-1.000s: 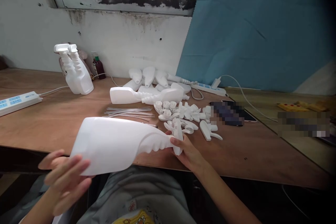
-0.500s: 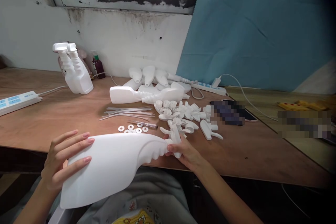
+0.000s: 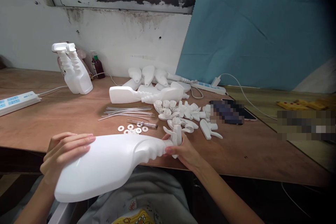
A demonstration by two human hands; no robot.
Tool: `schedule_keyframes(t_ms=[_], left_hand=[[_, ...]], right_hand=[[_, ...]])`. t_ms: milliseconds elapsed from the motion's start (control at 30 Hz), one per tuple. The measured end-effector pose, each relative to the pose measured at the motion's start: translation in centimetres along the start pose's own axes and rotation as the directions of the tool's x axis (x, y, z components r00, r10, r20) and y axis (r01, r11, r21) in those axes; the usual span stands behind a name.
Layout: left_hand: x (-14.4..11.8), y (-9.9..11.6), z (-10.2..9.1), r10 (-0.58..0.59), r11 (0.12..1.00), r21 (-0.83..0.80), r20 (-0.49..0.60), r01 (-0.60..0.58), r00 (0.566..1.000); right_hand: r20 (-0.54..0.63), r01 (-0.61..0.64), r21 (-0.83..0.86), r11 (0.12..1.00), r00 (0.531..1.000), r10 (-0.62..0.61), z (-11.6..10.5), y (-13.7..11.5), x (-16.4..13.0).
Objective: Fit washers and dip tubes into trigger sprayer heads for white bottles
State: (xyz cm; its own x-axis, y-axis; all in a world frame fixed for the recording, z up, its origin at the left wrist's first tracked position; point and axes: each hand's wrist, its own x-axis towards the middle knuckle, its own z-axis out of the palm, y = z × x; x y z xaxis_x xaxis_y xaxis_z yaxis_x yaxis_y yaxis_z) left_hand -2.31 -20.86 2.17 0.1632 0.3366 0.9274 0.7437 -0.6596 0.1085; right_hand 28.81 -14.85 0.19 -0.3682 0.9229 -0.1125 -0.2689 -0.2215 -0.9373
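A white plastic spray bottle [image 3: 105,164] lies on its side across my lap at the table's edge, its neck toward the right. My left hand [image 3: 65,152] wraps over the wide body near the base, thumb hidden. At the neck, my right hand [image 3: 183,150] grips around the collar of a white trigger spray head [image 3: 176,136], which sits on the bottle's mouth. Just beyond the bottle lie several white ring washers [image 3: 138,130], a clear-handled screwdriver [image 3: 147,124] and a bundle of thin white tubes [image 3: 128,112].
Loose trigger heads [image 3: 189,110] are heaped right of centre, with white bottles [image 3: 162,94] piled behind. Two assembled spray bottles [image 3: 78,73] stand at the back left near a dark bottle [image 3: 98,66]. Power strips [image 3: 18,101] and phones [image 3: 231,110] lie toward the sides.
The bottle has rolled about its length and its base has shifted slightly left and up. My left fingers have drawn closer together; the spray head has turned a little with my right hand.
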Motion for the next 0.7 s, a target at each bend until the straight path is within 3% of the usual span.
schedule_keyframes(t_ms=[167, 300, 367, 400, 500, 533, 567, 600, 633, 700], left_hand=[[-0.3, -0.2, 0.1, -0.24, 0.962, -0.094, 0.154, 0.256, 0.958], [0.0, 0.5, 0.3, -0.499, 0.835, -0.116, 0.256, 0.538, 0.828], [0.6, 1.1, 0.5, -0.655, 0.72, -0.057, 0.273, 0.691, 0.705], [1.0, 1.2, 0.6, -0.731, 0.637, -0.021, 0.299, 0.77, 0.613], [1.9, 1.1, 0.6, -0.863, 0.291, 0.003, 0.432, 0.957, 0.262], [2.1, 0.8, 0.6, -0.855, 0.177, -0.015, 0.492, 0.984, 0.161], [2.3, 0.6, 0.5, -0.835, 0.08, -0.041, 0.544, 0.996, 0.09], [2.4, 0.4, 0.4, -0.811, 0.003, -0.077, 0.583, 0.997, 0.047], [2.5, 0.2, 0.2, -0.793, -0.056, -0.124, 0.609, 0.991, 0.032], [2.7, 0.1, -0.2, -0.797, -0.103, -0.244, 0.601, 0.964, 0.067]], right_hand=[[0.006, 0.117, -0.129, 0.985, 0.993, -0.118, 0.0, 0.2, 0.0], [-0.032, 0.158, -0.181, 0.971, 0.986, -0.166, 0.0, 0.2, -0.1], [-0.043, 0.188, -0.22, 0.957, 0.978, -0.202, 0.1, 0.2, -0.2], [-0.052, 0.203, -0.233, 0.951, 0.974, -0.221, 0.1, 0.2, -0.3], [-0.069, 0.235, -0.251, 0.939, 0.963, -0.26, 0.0, 0.3, -0.4], [-0.07, 0.243, -0.257, 0.935, 0.961, -0.268, 0.0, 0.4, -0.4], [-0.07, 0.248, -0.268, 0.931, 0.959, -0.276, -0.1, 0.4, -0.3], [-0.081, 0.251, -0.279, 0.927, 0.956, -0.283, -0.2, 0.5, -0.3], [-0.101, 0.254, -0.283, 0.925, 0.951, -0.293, -0.2, 0.6, -0.2], [-0.168, 0.26, -0.252, 0.932, 0.937, -0.307, -0.2, 0.6, -0.1]])
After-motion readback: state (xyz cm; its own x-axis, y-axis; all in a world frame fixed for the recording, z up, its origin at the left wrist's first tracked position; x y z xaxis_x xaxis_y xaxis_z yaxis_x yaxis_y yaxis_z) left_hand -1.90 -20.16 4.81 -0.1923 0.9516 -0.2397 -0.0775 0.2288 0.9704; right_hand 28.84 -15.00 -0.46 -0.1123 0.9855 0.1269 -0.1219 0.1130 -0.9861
